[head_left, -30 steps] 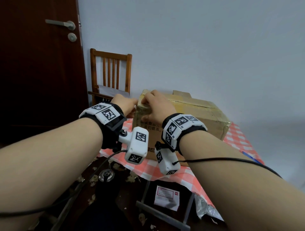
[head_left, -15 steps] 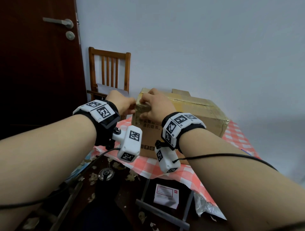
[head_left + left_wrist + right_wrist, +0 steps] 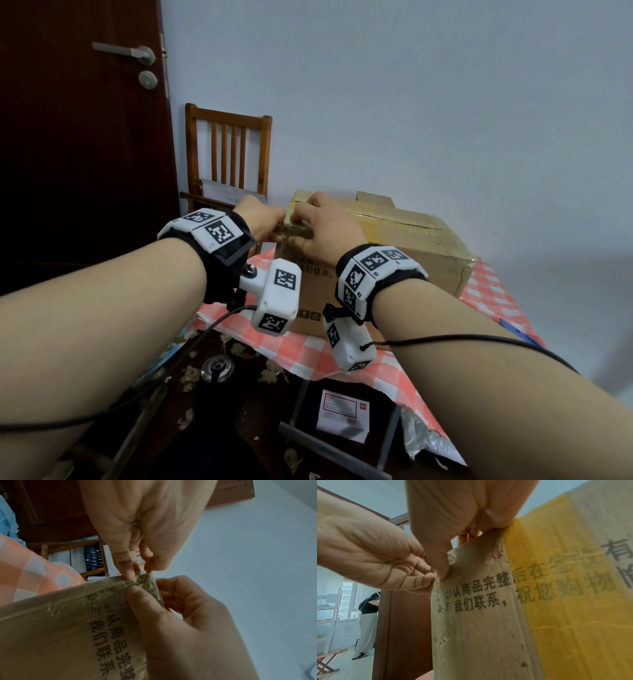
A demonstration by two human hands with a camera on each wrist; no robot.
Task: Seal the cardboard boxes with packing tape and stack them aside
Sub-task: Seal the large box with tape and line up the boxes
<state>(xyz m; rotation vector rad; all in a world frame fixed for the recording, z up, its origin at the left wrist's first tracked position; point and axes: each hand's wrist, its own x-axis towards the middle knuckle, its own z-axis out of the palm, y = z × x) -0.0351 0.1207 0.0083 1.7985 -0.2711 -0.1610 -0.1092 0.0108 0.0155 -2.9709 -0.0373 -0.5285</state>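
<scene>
From the head view, the cardboard box (image 3: 394, 246) sits on the checked tablecloth (image 3: 342, 353), its top seam already taped; stacking remains. My left hand (image 3: 260, 219) and right hand (image 3: 325, 226) meet at its near corner. A wooden chair (image 3: 226, 154) and a door (image 3: 78, 137) stand behind the box. Left wrist view: my fingertips (image 3: 130, 573) pinch the crumpled tape (image 3: 147, 582) there. Right wrist view: my thumb (image 3: 441, 569) presses that edge.

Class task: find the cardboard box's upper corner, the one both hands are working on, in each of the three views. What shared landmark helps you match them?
Head: corner, centre, between both hands.
Left wrist: corner, centre, at the fingertips.
Right wrist: corner, upper centre, under the thumb.
Shared landmark: the black print on the box side.
</scene>
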